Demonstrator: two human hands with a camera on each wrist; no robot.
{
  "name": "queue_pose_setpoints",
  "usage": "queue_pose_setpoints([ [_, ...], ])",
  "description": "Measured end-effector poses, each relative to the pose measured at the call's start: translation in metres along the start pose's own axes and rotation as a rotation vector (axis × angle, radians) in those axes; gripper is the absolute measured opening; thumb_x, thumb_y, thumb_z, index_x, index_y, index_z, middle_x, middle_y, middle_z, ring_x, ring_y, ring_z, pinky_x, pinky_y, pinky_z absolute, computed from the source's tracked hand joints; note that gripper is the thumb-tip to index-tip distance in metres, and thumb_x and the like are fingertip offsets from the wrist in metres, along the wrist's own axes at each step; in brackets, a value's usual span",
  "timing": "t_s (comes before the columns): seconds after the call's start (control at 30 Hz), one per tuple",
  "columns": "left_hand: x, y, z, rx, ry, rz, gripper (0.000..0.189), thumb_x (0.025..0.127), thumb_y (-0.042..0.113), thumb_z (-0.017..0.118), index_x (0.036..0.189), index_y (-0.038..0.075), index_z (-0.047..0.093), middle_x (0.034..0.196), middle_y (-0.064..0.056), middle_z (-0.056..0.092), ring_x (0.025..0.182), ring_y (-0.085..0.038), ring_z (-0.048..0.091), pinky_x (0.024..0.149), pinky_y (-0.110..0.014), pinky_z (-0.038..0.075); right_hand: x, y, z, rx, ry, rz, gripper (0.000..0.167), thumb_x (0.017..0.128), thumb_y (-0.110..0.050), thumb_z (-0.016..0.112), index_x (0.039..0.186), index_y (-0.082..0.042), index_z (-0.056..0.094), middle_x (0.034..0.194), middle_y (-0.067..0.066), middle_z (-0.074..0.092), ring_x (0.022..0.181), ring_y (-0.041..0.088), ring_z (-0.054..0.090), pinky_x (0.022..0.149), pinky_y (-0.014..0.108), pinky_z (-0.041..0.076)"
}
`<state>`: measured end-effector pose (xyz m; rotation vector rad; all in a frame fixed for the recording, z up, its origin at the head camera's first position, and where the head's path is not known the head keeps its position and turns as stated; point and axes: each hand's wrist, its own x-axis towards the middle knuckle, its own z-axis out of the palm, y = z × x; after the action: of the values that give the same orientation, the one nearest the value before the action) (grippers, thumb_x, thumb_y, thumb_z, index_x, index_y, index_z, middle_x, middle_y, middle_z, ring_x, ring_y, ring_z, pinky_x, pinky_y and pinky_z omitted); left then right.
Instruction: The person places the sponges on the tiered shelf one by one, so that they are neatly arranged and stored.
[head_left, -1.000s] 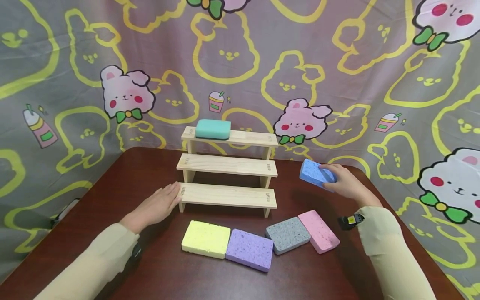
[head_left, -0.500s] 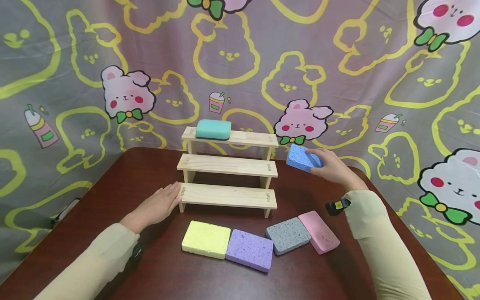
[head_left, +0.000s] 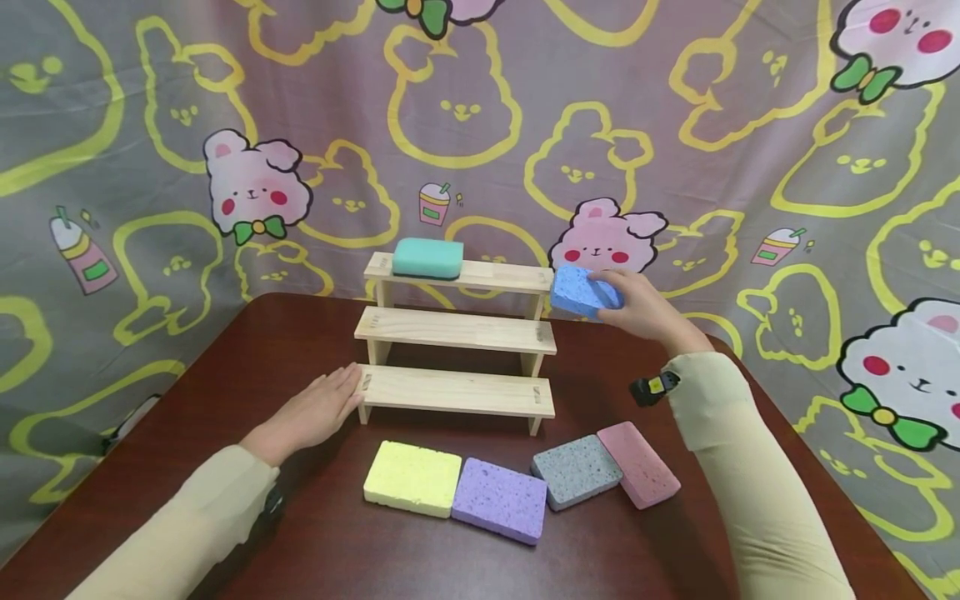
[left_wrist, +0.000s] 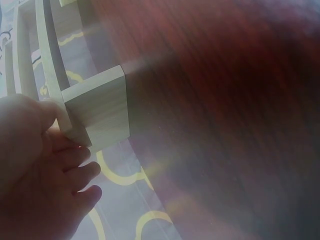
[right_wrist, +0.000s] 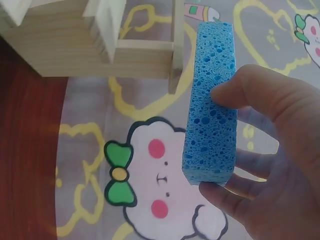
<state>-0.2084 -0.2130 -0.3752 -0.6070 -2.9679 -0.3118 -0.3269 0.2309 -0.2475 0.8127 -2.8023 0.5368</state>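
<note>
My right hand holds a blue sponge in the air beside the right end of the top shelf. In the right wrist view, the thumb presses one broad side of the sponge and the fingers are on the other. My left hand rests against the left end of the lowest step of a three-tier wooden shelf. In the left wrist view, that hand's fingertips show beside the step's end. A turquoise sponge sits on the top tier, toward the left.
On the brown table, in front of the shelf, lie a yellow sponge, a purple sponge, a grey sponge and a pink sponge. Behind hangs a patterned curtain.
My right hand has carried the blue sponge leftward and up, from over the table's right side to the top tier's right end. The left hand has stayed at the lowest step.
</note>
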Motion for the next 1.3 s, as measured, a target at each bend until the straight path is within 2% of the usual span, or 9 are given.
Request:
queue_pose_setpoints([
  [0.1, 0.0, 0.0, 0.0, 0.001, -0.005, -0.009, 0.05, 0.098, 0.018, 0.043, 0.132, -0.017, 0.034, 0.138, -0.031, 0.033, 0.127, -0.042, 0.03, 0.103, -0.052, 0.025, 0.008, -0.005, -0.001, 0.004, 0.016, -0.023, 0.052, 0.081, -0.007, 0.063, 0.131, -0.002, 0.048, 0.133, 0.025, 0.04, 0.116, 0.039, 0.037, 0.096, 0.056, 0.033],
  [0.5, -0.001, 0.0, 0.001, -0.004, -0.016, -0.022, 0.05, 0.098, 0.019, 0.043, 0.133, -0.016, 0.034, 0.138, -0.03, 0.033, 0.128, -0.042, 0.03, 0.103, -0.052, 0.025, 0.034, -0.029, 0.008, 0.031, -0.035, 0.031, 0.054, 0.082, -0.011, 0.062, 0.134, -0.007, 0.046, 0.136, 0.021, 0.038, 0.116, 0.035, 0.036, 0.096, 0.054, 0.034],
  [0.7, -0.001, 0.001, 0.0, -0.001, -0.012, -0.016, 0.051, 0.098, 0.019, 0.044, 0.133, -0.016, 0.034, 0.138, -0.03, 0.033, 0.128, -0.042, 0.03, 0.103, -0.052, 0.025, 0.048, -0.034, 0.014, 0.013, -0.016, -0.002, 0.053, 0.081, -0.013, 0.064, 0.131, -0.008, 0.049, 0.134, 0.018, 0.042, 0.118, 0.033, 0.038, 0.097, 0.05, 0.033],
  [1.0, -0.002, 0.001, -0.002, -0.003, -0.021, -0.024, 0.051, 0.098, 0.019, 0.042, 0.133, -0.016, 0.033, 0.139, -0.03, 0.032, 0.128, -0.042, 0.029, 0.103, -0.052, 0.024, 0.068, -0.045, 0.023, -0.013, -0.037, -0.033, 0.055, 0.079, -0.012, 0.064, 0.132, -0.006, 0.049, 0.13, 0.021, 0.044, 0.116, 0.034, 0.039, 0.096, 0.05, 0.034],
  [1.3, 0.0, -0.001, 0.0, 0.008, -0.005, -0.005, 0.05, 0.098, 0.018, 0.042, 0.133, -0.016, 0.034, 0.138, -0.031, 0.033, 0.128, -0.042, 0.03, 0.103, -0.053, 0.024, 0.081, -0.058, 0.029, 0.031, -0.084, -0.022, 0.058, 0.079, -0.012, 0.062, 0.134, -0.01, 0.046, 0.139, 0.018, 0.035, 0.126, 0.033, 0.029, 0.097, 0.051, 0.032],
])
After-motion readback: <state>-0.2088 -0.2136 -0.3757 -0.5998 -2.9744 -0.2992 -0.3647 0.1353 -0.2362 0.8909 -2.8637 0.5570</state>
